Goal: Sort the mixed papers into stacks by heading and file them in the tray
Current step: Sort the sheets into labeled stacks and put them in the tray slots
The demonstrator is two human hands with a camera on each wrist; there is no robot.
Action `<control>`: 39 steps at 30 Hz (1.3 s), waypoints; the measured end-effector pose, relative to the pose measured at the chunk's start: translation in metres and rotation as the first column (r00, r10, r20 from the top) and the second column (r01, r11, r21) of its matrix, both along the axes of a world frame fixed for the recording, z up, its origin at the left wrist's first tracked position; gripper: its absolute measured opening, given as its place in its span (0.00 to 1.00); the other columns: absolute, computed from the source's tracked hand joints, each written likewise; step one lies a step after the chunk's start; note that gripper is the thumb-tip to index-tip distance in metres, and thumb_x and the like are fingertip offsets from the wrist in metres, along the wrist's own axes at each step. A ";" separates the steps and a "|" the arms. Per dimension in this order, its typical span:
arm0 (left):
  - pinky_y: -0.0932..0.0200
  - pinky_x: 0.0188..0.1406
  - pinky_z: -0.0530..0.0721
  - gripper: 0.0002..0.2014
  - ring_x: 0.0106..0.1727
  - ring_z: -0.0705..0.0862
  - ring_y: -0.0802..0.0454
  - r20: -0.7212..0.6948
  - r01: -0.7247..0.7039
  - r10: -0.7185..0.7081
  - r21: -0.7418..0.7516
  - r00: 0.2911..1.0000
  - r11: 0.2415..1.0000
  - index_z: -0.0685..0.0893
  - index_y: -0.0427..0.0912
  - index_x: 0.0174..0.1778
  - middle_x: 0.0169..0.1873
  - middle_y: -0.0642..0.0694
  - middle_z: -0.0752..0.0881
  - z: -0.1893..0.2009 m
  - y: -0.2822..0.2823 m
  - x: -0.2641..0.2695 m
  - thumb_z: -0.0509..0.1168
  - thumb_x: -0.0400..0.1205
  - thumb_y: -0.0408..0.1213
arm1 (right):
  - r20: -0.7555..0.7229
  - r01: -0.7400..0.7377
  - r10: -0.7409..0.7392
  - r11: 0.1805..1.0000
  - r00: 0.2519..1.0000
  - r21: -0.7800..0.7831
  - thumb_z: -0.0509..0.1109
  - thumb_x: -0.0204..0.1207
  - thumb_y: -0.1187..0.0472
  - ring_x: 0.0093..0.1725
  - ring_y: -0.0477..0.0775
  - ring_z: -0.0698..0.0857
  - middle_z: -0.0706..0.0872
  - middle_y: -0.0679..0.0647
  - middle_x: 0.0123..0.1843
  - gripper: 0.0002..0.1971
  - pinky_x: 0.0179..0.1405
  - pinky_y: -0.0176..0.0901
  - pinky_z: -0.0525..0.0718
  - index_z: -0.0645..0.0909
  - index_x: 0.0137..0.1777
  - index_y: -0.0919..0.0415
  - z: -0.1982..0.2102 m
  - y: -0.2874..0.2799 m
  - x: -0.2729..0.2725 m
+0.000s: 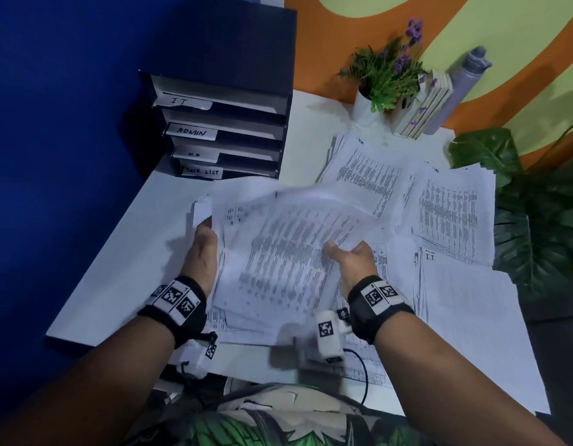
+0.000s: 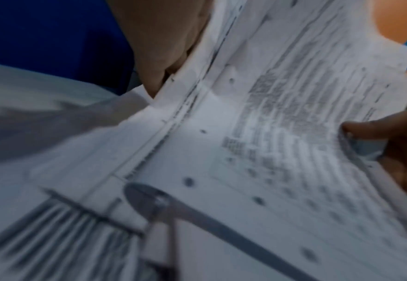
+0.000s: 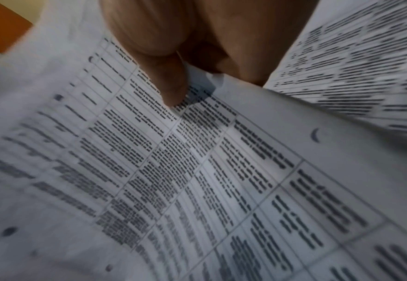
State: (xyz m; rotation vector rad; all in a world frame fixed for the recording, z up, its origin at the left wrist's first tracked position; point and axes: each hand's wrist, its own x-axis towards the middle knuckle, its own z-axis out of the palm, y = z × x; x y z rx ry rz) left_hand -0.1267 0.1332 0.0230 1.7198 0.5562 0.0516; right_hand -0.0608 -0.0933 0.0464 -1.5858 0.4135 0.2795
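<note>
I hold a thick bundle of printed papers (image 1: 278,252) above the white desk, its top sheets blurred. My left hand (image 1: 203,249) grips the bundle's left edge, thumb on top. My right hand (image 1: 349,252) pinches its right edge, thumb pressed on the print (image 3: 173,91), fingers underneath. The left wrist view shows the same bundle (image 2: 269,133) with the right thumb at its far side. The dark paper tray (image 1: 227,130) stands at the back left, shelves labelled IT, ADMIN, H.R and TASK LIST. Sorted stacks lie on the desk: one headed H.R (image 1: 362,169), one beside it (image 1: 452,207), one headed I.T (image 1: 465,304).
A potted lavender plant (image 1: 384,82), a small stack of books (image 1: 423,107) and a grey bottle (image 1: 458,88) stand at the desk's back edge. Big green leaves (image 1: 536,220) crowd the right side. More sheets (image 1: 359,349) lie under my wrists near the front edge. A blue wall is left.
</note>
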 end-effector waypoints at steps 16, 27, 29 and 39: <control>0.58 0.61 0.73 0.19 0.58 0.78 0.52 0.043 -0.131 0.127 0.107 0.991 0.986 0.77 0.43 0.69 0.55 0.53 0.80 0.016 -0.018 0.006 0.67 0.83 0.42 | 0.207 -0.333 0.343 0.939 0.916 -0.083 0.65 0.79 0.70 0.74 0.45 0.70 0.69 0.47 0.78 0.32 0.77 0.56 0.71 0.59 0.76 0.46 0.018 0.015 -0.021; 0.58 0.51 0.81 0.20 0.54 0.84 0.56 0.150 -0.012 0.012 -0.002 0.989 1.000 0.73 0.53 0.68 0.55 0.56 0.84 0.021 -0.059 0.046 0.69 0.81 0.40 | 0.128 0.000 0.022 0.985 0.991 -0.171 0.62 0.83 0.70 0.46 0.48 0.84 0.82 0.49 0.51 0.18 0.51 0.50 0.87 0.74 0.70 0.56 0.026 -0.057 0.011; 0.62 0.51 0.79 0.20 0.59 0.82 0.53 0.101 0.070 -0.071 0.014 0.992 0.997 0.72 0.51 0.70 0.61 0.52 0.81 0.009 -0.070 0.046 0.67 0.83 0.35 | 0.082 0.035 -0.011 0.954 0.997 -0.298 0.61 0.83 0.69 0.46 0.57 0.87 0.82 0.56 0.53 0.14 0.51 0.60 0.88 0.76 0.66 0.60 0.018 -0.095 0.013; 0.47 0.71 0.74 0.19 0.70 0.76 0.42 -0.145 0.247 -0.208 0.348 0.967 0.904 0.76 0.52 0.70 0.73 0.43 0.71 -0.030 -0.100 0.042 0.67 0.82 0.39 | -0.111 0.090 -0.244 0.685 0.963 -0.723 0.62 0.72 0.72 0.46 0.67 0.84 0.82 0.67 0.46 0.10 0.46 0.50 0.82 0.80 0.52 0.70 -0.027 -0.302 -0.003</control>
